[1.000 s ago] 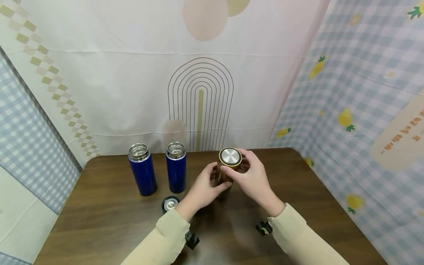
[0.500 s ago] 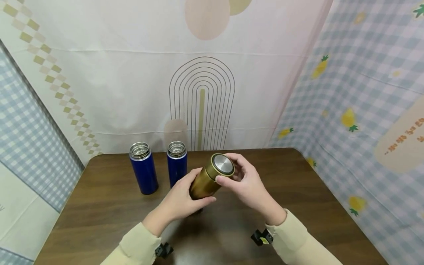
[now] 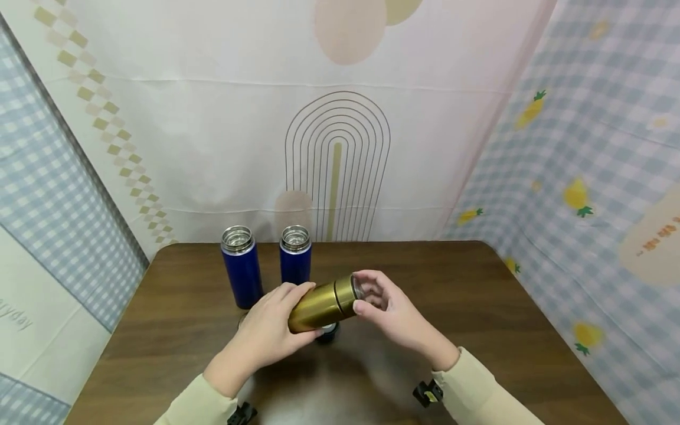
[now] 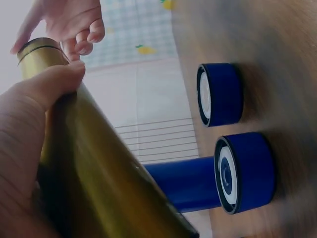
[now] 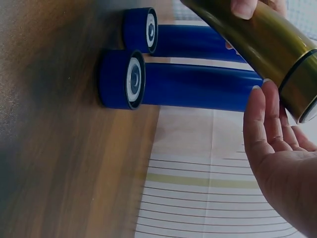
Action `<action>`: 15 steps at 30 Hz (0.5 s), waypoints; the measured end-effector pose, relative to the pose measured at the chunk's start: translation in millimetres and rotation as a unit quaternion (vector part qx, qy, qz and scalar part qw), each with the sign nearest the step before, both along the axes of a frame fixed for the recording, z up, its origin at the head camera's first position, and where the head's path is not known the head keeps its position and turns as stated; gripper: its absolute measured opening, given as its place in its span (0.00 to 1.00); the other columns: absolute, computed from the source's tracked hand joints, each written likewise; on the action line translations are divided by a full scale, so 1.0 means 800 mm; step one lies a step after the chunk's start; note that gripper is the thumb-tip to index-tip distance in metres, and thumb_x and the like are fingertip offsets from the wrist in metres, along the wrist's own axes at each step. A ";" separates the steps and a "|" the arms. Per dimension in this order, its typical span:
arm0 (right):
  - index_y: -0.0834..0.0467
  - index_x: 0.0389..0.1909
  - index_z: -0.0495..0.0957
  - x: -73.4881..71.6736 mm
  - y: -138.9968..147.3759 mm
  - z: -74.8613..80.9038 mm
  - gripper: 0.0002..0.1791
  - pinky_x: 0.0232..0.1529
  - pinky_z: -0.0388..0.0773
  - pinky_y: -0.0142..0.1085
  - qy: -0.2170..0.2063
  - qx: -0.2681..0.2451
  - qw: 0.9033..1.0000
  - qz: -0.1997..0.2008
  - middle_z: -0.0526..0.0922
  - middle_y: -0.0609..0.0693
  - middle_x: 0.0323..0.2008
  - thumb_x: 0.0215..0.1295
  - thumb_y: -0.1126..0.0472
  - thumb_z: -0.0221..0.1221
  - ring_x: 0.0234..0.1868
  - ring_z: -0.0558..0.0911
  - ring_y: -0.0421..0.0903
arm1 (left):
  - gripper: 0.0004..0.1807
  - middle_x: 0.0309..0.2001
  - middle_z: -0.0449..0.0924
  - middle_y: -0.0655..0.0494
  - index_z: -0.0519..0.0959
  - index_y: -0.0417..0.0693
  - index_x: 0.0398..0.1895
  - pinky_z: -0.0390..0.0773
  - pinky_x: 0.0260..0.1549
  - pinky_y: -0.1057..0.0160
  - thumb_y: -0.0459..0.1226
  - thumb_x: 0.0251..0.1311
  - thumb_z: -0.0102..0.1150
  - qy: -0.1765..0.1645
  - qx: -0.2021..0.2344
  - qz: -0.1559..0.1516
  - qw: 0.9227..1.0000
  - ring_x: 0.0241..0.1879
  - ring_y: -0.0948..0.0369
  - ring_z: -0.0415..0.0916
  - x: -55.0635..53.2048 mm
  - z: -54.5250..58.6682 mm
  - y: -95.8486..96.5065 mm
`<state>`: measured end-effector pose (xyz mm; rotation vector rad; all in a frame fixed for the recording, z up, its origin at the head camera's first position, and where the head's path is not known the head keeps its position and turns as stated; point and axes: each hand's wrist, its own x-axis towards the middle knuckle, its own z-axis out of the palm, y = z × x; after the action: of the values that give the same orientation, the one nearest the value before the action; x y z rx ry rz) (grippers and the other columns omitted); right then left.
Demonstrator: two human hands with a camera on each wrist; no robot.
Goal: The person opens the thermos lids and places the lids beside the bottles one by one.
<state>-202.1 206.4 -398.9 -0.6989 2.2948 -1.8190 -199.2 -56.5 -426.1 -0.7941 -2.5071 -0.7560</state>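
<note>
My left hand (image 3: 265, 330) grips the body of a gold thermos (image 3: 316, 308), which is tilted well over, close to lying flat in the air. At its right end is a gold lid (image 3: 346, 296), set off from the body by a dark seam. The thumb and fingertips of my right hand (image 3: 401, 319) pinch loosely across that lid end. Two blue thermoses (image 3: 243, 277) stand upright behind, both with bare steel mouths. Their blue caps (image 4: 223, 94) sit on the table with the inner side up; in the head view, the gold thermos and left hand partly cover them.
The dark wooden table (image 3: 504, 354) ends at a white printed cloth (image 3: 234, 147) hung behind it. Blue checked cloth (image 3: 600, 147) hangs on the right and left. A small black device (image 3: 427, 392) is strapped at each wrist.
The gold thermos has gone from upright to nearly horizontal and come left and nearer. My left hand has moved left and turned with it; the right hand has stayed at the lid end.
</note>
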 end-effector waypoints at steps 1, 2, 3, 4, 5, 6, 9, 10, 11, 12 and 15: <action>0.56 0.64 0.64 0.000 0.000 0.000 0.27 0.43 0.80 0.45 -0.002 -0.002 1.000 0.001 0.76 0.59 0.50 0.66 0.62 0.60 0.44 0.80 0.54 | 0.43 0.44 0.75 0.63 0.72 0.56 0.62 0.74 0.37 0.60 0.57 0.40 0.74 0.014 -0.004 0.000 1.000 0.37 0.64 0.72 0.000 0.000 0.000; 0.56 0.64 0.64 0.000 0.000 0.000 0.26 0.42 0.80 0.46 -0.004 -0.002 1.000 0.002 0.76 0.59 0.50 0.67 0.61 0.59 0.44 0.80 0.54 | 0.43 0.44 0.75 0.62 0.72 0.55 0.62 0.75 0.39 0.59 0.57 0.40 0.74 0.023 -0.009 0.001 1.000 0.37 0.63 0.72 0.000 0.000 0.000; 0.56 0.64 0.64 -0.001 0.000 0.000 0.25 0.42 0.80 0.48 -0.005 0.000 1.000 0.001 0.76 0.59 0.50 0.68 0.61 0.58 0.44 0.80 0.53 | 0.43 0.44 0.75 0.61 0.72 0.55 0.63 0.75 0.40 0.58 0.57 0.40 0.74 0.029 -0.013 0.003 0.999 0.38 0.62 0.73 0.000 0.000 0.000; 0.55 0.64 0.64 -0.001 -0.001 0.000 0.25 0.42 0.80 0.49 -0.006 0.006 1.000 -0.002 0.76 0.59 0.50 0.68 0.60 0.58 0.45 0.80 0.53 | 0.43 0.44 0.75 0.60 0.72 0.54 0.63 0.75 0.40 0.58 0.57 0.40 0.74 0.033 -0.017 0.005 0.999 0.38 0.61 0.73 0.001 0.000 0.001; 0.54 0.64 0.64 -0.001 -0.001 -0.001 0.24 0.41 0.80 0.50 -0.004 0.015 1.000 -0.004 0.77 0.59 0.49 0.69 0.59 0.58 0.44 0.81 0.53 | 0.43 0.44 0.75 0.59 0.72 0.54 0.63 0.75 0.41 0.57 0.57 0.40 0.73 0.034 -0.021 0.007 0.999 0.38 0.60 0.74 0.002 0.001 0.001; 0.54 0.64 0.64 -0.001 -0.001 -0.001 0.24 0.40 0.80 0.50 -0.004 0.021 1.000 -0.006 0.77 0.59 0.49 0.69 0.58 0.57 0.44 0.81 0.53 | 0.43 0.44 0.75 0.59 0.72 0.55 0.63 0.75 0.41 0.57 0.57 0.40 0.73 0.034 -0.025 0.010 0.999 0.38 0.59 0.74 0.002 0.001 0.001; 0.56 0.63 0.64 0.000 -0.003 -0.002 0.24 0.38 0.80 0.48 -0.002 0.038 0.999 -0.012 0.78 0.58 0.47 0.69 0.58 0.57 0.40 0.81 0.56 | 0.43 0.44 0.75 0.58 0.71 0.55 0.63 0.75 0.43 0.56 0.57 0.40 0.73 0.033 -0.036 0.017 0.999 0.39 0.58 0.75 0.004 0.002 0.002; 0.57 0.63 0.64 0.000 -0.005 -0.003 0.24 0.36 0.80 0.48 -0.002 0.042 0.999 -0.014 0.78 0.58 0.47 0.69 0.58 0.57 0.38 0.81 0.57 | 0.43 0.44 0.75 0.58 0.71 0.55 0.63 0.75 0.43 0.56 0.57 0.40 0.73 0.035 -0.037 0.017 0.999 0.39 0.58 0.75 0.005 0.003 0.002; 0.57 0.62 0.64 0.001 -0.006 -0.003 0.24 0.35 0.80 0.47 -0.004 0.047 0.999 -0.018 0.78 0.58 0.46 0.69 0.58 0.57 0.37 0.81 0.58 | 0.43 0.43 0.75 0.58 0.71 0.55 0.63 0.75 0.43 0.55 0.57 0.40 0.74 0.038 -0.037 0.017 0.998 0.39 0.57 0.75 0.005 0.003 0.002; 0.58 0.62 0.64 0.002 -0.007 -0.003 0.24 0.34 0.80 0.47 -0.007 0.052 0.998 -0.023 0.78 0.58 0.45 0.69 0.57 0.57 0.35 0.81 0.58 | 0.44 0.43 0.75 0.57 0.71 0.54 0.63 0.74 0.43 0.55 0.56 0.39 0.74 0.042 -0.037 0.017 0.998 0.39 0.57 0.75 0.005 0.003 0.002; 0.59 0.61 0.64 0.003 -0.012 -0.004 0.25 0.31 0.80 0.46 -0.019 0.065 0.997 -0.042 0.78 0.58 0.42 0.68 0.55 0.58 0.31 0.80 0.55 | 0.44 0.42 0.74 0.56 0.71 0.52 0.63 0.74 0.43 0.54 0.53 0.38 0.75 0.063 -0.043 0.016 0.997 0.39 0.55 0.75 0.004 0.001 0.003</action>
<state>-199.5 196.7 -402.4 -0.5532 2.4250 -1.6825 -195.7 -54.4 -424.9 -0.8014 -2.4473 -0.5725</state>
